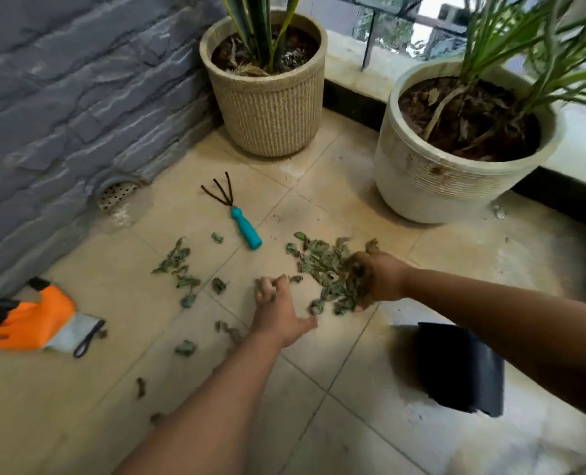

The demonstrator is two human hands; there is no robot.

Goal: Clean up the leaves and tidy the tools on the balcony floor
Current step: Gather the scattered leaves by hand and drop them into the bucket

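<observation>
A pile of dry green leaves (pixel 322 269) lies on the beige floor tiles in the middle of the view. My right hand (pixel 377 279) sits at the pile's right side, fingers curled into the leaves and gripping a bunch. My left hand (pixel 278 310) rests on the floor at the pile's left edge, fingertips bent over a few leaves. More loose leaves (pixel 178 265) are scattered to the left and nearer me. A small hand rake with a teal handle (pixel 245 228) lies beyond the leaves. An orange and grey glove (pixel 34 320) lies at far left.
A black bag (pixel 463 368) lies open on the floor under my right forearm. Behind stand a woven beige plant pot (pixel 267 108) and a white plant pot (pixel 439 186). A grey stone wall (pixel 62 97) with a floor drain (pixel 116 193) runs along the left.
</observation>
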